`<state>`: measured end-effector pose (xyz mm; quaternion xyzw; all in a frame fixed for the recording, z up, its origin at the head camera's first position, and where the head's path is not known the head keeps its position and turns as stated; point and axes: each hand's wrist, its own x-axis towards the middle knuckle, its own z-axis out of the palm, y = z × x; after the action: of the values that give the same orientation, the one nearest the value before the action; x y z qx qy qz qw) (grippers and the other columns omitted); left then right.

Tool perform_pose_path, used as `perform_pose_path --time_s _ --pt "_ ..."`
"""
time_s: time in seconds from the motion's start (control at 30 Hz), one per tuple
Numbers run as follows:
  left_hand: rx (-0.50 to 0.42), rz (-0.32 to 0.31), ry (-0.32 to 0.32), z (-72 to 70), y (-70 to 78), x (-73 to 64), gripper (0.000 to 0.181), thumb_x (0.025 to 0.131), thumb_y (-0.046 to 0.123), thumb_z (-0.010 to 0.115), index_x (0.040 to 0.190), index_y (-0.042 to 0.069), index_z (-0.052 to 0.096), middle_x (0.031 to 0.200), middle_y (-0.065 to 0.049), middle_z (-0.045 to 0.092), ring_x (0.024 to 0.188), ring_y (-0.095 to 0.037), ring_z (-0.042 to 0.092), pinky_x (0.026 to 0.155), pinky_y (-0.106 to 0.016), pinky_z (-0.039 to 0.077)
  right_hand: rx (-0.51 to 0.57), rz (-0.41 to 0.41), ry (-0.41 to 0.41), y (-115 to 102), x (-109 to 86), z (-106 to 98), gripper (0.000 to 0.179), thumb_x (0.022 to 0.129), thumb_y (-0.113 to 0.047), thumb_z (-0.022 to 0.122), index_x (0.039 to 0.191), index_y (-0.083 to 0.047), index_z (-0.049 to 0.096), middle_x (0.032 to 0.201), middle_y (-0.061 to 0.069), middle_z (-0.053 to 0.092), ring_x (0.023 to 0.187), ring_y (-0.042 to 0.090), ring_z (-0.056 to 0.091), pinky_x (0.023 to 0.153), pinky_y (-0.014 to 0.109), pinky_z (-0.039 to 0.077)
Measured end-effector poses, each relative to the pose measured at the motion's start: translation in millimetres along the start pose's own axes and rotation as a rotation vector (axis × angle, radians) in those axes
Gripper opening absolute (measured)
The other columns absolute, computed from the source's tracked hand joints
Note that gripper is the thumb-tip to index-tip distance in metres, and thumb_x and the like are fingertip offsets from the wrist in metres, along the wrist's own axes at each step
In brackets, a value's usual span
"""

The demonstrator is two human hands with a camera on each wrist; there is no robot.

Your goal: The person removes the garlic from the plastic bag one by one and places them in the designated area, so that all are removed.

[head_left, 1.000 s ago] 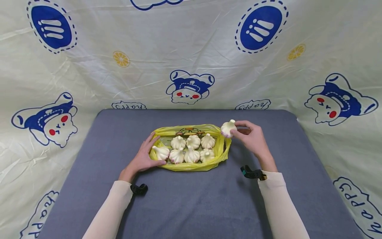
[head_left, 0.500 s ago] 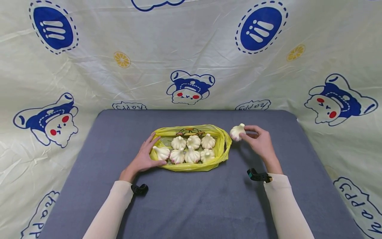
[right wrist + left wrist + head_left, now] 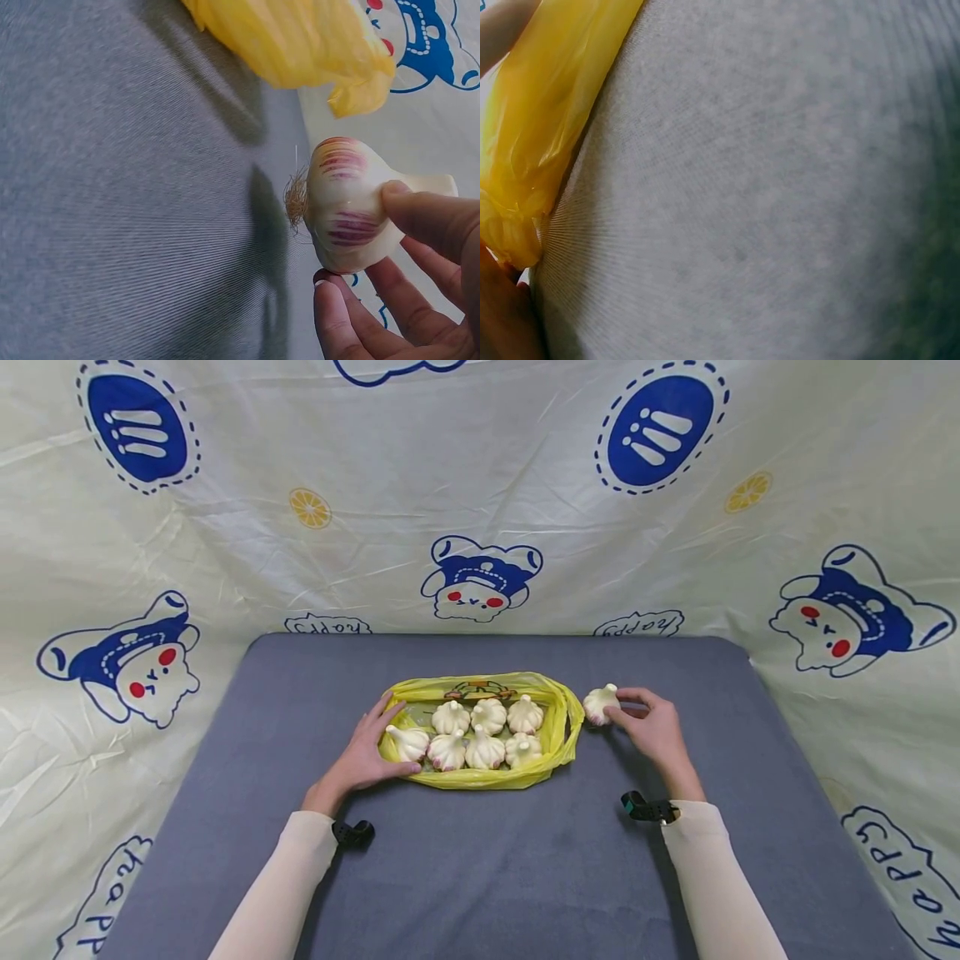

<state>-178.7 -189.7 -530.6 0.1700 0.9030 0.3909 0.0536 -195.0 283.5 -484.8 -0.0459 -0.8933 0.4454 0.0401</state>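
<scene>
A yellow plastic bag (image 3: 480, 782) with its mouth rolled open lies on the table, and white garlic bulbs (image 3: 483, 748) sit in two rows inside it. My left hand (image 3: 362, 753) holds the bag's left end, thumb on the near rim and fingers at the far rim. Just right of the bag, my right hand (image 3: 654, 731) pinches a single garlic bulb (image 3: 601, 705) between thumb and fingers. In the right wrist view that garlic bulb (image 3: 349, 206) shows purple streaks and a tuft of brown roots, held a little above the table, its shadow apart from it.
Blue-grey cloth covers the table (image 3: 480, 877). Behind and beside it hangs a pale printed curtain (image 3: 360, 560). Each wrist wears a black strap, such as the right strap (image 3: 647, 807). The bag's yellow side (image 3: 555, 97) fills the left wrist view's upper-left corner.
My right hand has carried the garlic bulb from over the bag's right end out to the right, then lower toward the table. My left hand stays at the bag's left end.
</scene>
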Motion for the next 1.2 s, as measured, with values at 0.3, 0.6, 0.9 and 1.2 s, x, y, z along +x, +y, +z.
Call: perform_pose_path --time_s 0.3,0.6,0.9,1.2 --pt "0.002 -0.006 -0.002 -1.4 1.6 1.4 0.111 0.075 0.045 0.088 0.164 0.015 0.028 0.175 -0.010 0.005 0.159 -0.042 0.005 0.128 -0.059 0.001 0.013 0.003 0.001 8 1.2 5 0.044 0.098 -0.025 0.073 0.133 -0.001 0.064 0.137 0.024 0.064 0.118 0.044 0.067 0.071 0.007 0.046" --pt "0.013 -0.013 -0.003 -1.8 2.8 1.3 0.113 0.075 0.045 0.089 0.164 0.015 0.026 0.175 -0.010 0.005 0.159 -0.041 0.004 0.128 -0.058 0.001 0.020 0.016 0.015 12 1.8 10 0.042 0.097 -0.022 0.073 0.132 0.000 0.064 0.136 0.025 0.064 0.118 0.043 0.067 0.071 0.006 0.045" --pt "0.008 -0.003 0.005 -0.3 0.8 0.9 0.114 0.074 0.046 0.089 0.164 0.014 0.026 0.175 -0.010 0.006 0.159 -0.041 0.005 0.128 -0.058 0.001 0.053 -0.001 0.007 15 2.1 10 0.045 0.099 -0.022 0.071 0.134 0.003 0.062 0.138 0.029 0.061 0.120 0.045 0.066 0.073 0.002 0.043" --pt "0.022 0.001 0.004 -0.4 0.7 0.9 0.115 0.074 0.046 0.088 0.164 0.014 0.026 0.174 -0.011 0.006 0.159 -0.040 0.006 0.128 -0.057 0.001 0.034 0.006 -0.012 15 2.4 11 0.046 0.100 -0.024 0.069 0.137 0.003 0.060 0.141 0.028 0.060 0.123 0.046 0.064 0.073 0.003 0.043"
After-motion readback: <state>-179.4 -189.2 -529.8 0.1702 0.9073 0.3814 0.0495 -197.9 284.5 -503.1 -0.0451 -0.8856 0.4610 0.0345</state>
